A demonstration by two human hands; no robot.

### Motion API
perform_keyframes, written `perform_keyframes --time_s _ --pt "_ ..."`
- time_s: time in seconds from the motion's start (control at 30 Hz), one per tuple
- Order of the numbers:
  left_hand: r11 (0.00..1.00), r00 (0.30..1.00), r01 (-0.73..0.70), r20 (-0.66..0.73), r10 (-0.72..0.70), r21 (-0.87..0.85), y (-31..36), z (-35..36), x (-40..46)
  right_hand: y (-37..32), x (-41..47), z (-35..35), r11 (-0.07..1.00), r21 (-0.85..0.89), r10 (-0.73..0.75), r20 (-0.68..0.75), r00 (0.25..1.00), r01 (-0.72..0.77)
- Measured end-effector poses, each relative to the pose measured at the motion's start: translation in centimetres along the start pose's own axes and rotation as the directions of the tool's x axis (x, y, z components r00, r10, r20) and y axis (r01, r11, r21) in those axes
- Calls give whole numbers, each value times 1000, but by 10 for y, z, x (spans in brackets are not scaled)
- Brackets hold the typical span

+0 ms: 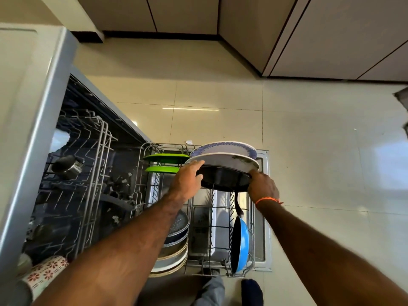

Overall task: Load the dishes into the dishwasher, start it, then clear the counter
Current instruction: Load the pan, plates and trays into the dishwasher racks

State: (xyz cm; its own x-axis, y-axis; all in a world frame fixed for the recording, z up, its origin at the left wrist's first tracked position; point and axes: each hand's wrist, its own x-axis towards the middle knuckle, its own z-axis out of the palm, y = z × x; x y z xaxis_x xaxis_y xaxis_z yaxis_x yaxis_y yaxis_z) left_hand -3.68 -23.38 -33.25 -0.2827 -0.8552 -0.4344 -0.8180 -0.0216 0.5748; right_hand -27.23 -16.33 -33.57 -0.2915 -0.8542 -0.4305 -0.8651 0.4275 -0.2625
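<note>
Floor tiles [309, 151] looking glossy, reflecting light w/ a sheen. Lower rack [220, 226] showing as coated grey wire, smooth; upper rack [97, 151] at 9 o'clock same. Dishwasher door [263, 195] gleaming as brushed metal. Blue pan [241, 244] at 6 o'clock shining glossy outside, matt black inside. Green plates [165, 159] looking like smooth plastic. Steel pot [66, 167] glinting, polished.

Bright, even daylight-ish light, seemingly from the right. Floor [309, 151] glossy: streak of glare far centre, broad soft reflection at right. Dishwasher [72, 184] interior dim, upper-rack detail murky. Strong wide-angle bending at edges; cabinet [331, 34] lines bow. Near-left corner soft, patterned cup [45, 272] blurred. Slight motion smear on forearms. Centre sharp.
</note>
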Motion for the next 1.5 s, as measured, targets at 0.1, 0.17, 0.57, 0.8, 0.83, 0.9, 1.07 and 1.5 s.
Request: perform_keyframes --time_s 0.1,0.17,0.57,0.8,0.83,0.9,1.07,1.5 --pt "999 1000 29 6 -29 32 -1 -1 -5 -3 0 -3 1000 -1 4 -18 1000 -4" --pt "998 999 49 2 -49 35 -2 -3 -10 -5 -2 -6 1000 5 -1 -35 999 2" --pt "969 961 216 147 -233 123 50 -59 -125 -42 -74 -88 960 -108 -217 300 929 259" --pt "940 938 342 48 -343 18 99 -91 -225 -68 -135 -146 906 -130 -321 413 852 404" --pt "931 931 365 35 -364 -13 105 -91 -238 -70 -143 -152 891 -135 -344 424 838 434" --pt "908 912 408 -6 -410 -97 120 -90 -269 -71 -157 -167 839 -158 -411 443 797 521" --pt "823 824 525 -111 -555 -217 152 -56 -346 -68 -189 -192 666 -240 -541 497 679 706" --pt "663 586 619 -315 -746 -420 230 34 -492 -56 -273 -220 198 -281 -729 598 333 939"
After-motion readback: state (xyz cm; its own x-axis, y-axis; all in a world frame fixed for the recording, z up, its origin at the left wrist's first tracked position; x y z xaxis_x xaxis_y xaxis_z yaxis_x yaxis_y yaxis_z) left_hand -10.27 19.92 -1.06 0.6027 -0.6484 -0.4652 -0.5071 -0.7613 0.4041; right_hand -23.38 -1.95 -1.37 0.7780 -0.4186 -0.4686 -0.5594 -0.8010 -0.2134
